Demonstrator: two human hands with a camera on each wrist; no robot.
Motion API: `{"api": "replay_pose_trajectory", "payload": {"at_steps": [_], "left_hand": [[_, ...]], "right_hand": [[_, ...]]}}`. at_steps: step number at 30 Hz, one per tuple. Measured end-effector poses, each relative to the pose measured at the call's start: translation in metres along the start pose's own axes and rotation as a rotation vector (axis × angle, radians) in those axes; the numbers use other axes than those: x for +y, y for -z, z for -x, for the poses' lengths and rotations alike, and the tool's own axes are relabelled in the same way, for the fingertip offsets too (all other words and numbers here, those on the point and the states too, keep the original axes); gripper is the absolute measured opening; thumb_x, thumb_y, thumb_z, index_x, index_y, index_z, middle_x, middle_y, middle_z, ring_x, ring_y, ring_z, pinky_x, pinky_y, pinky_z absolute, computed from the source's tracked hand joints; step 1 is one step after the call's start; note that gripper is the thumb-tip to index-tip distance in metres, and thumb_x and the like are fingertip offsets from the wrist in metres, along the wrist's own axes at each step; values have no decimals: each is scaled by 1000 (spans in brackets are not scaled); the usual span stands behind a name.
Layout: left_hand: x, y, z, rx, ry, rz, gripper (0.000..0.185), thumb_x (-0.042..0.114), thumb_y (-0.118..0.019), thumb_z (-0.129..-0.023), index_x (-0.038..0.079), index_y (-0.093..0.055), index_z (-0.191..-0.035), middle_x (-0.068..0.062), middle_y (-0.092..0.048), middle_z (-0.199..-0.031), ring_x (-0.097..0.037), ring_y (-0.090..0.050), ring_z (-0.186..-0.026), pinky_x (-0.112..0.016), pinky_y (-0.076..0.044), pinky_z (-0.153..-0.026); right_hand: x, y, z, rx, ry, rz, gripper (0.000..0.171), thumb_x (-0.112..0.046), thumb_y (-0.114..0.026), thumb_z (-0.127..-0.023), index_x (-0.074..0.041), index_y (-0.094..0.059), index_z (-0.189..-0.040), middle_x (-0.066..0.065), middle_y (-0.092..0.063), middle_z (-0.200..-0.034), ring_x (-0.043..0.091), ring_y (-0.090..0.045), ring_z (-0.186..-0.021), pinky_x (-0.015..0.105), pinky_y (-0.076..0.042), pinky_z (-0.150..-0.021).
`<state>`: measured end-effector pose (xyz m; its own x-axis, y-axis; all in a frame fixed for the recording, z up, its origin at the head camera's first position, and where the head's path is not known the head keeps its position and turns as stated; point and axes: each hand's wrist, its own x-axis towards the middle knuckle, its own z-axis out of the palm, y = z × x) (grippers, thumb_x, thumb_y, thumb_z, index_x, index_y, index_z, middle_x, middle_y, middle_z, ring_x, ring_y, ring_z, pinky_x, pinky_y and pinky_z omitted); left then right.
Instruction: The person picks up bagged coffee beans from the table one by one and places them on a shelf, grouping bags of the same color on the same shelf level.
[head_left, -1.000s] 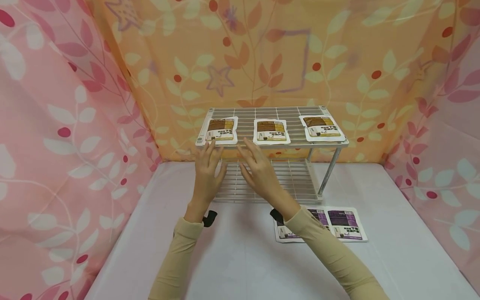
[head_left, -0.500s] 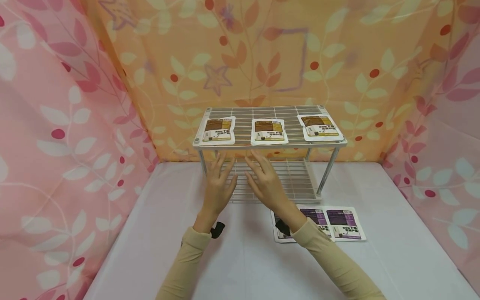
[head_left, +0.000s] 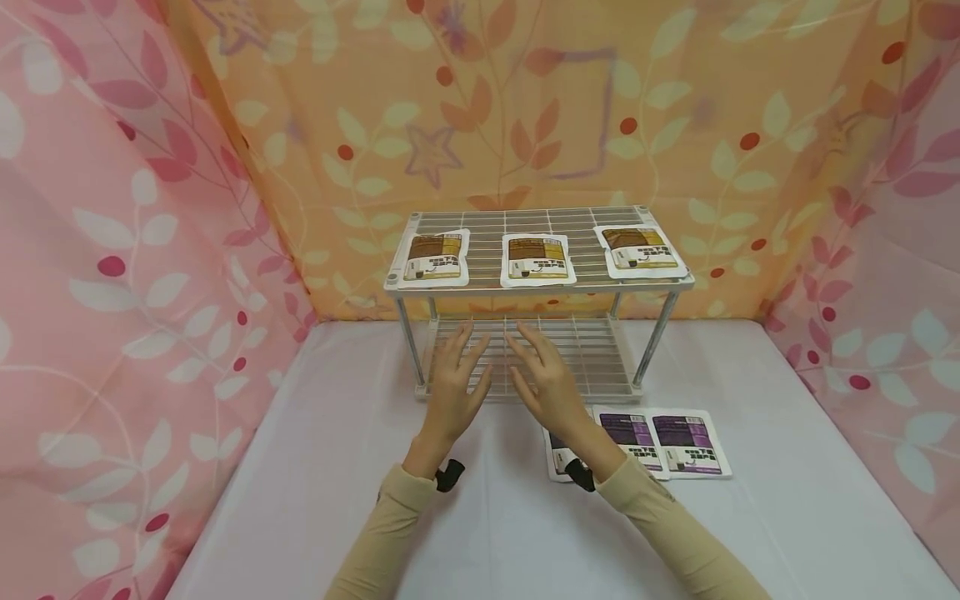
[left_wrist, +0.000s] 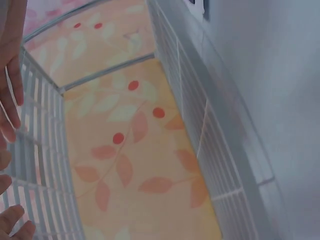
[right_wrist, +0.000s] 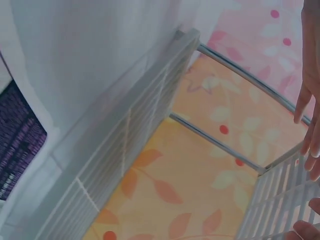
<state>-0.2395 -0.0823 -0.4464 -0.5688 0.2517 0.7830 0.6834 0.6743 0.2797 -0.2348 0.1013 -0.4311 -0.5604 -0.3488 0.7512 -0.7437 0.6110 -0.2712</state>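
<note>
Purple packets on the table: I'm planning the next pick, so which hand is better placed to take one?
Probably the right hand: it holds nothing, and its forearm passes over the purple packets in the head view. The left hand, also free, is farther away.

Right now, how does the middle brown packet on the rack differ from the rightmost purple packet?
Label: the middle brown packet shows brown and gold; the rightmost purple packet shows dark purple.
Place: the brown one lies on the top shelf, the purple one on the table.
Spacing: the brown one lies apart from its neighbours; the purple one adjoins another purple packet.
Both lie flat with white borders.
</note>
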Motion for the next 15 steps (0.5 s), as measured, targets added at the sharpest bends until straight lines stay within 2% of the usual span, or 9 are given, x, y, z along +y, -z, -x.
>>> {"api": "replay_pose_trajectory", "payload": {"at_steps": [5, 8, 12, 15], "left_hand": [[5, -11, 9, -45, 28, 58, 49, 14, -65, -86, 7, -50, -132, -17, -39, -142, -36, -36, -130, -53, -32, -105], [8, -18, 15, -79, 51, 76, 49, 16, -64, -87, 9, -49, -133, -17, -41, -141, -32, -37, -131, -55, -32, -104], [12, -27, 25, -128, 83, 91, 50, 17, -65, -87, 10, -48, -133, -17, -43, -139, -32, -41, -127, -56, -35, -102], [14, -33, 32, -168, 111, 117, 50, 19, -65, -87, 8, -48, -133, -17, -45, -137, -32, -44, -124, -52, -39, -99]], "right_hand": [[3, -4, 11, -14, -23, 19, 47, -13, -62, -87, -6, -50, -132, 18, -42, -138, 34, -44, -122, 48, -42, -97], [5, -7, 19, -16, -40, 25, 49, -11, -63, -86, -6, -50, -132, 18, -43, -137, 33, -46, -119, 48, -45, -94], [9, -8, 30, -35, -81, 22, 49, -11, -65, -85, -6, -50, -132, 19, -43, -137, 34, -46, -120, 48, -46, -92], [13, -7, 39, -63, -126, 10, 48, -12, -65, -86, -6, -50, -132, 18, -42, -138, 33, -46, -119, 46, -48, -90]]}}
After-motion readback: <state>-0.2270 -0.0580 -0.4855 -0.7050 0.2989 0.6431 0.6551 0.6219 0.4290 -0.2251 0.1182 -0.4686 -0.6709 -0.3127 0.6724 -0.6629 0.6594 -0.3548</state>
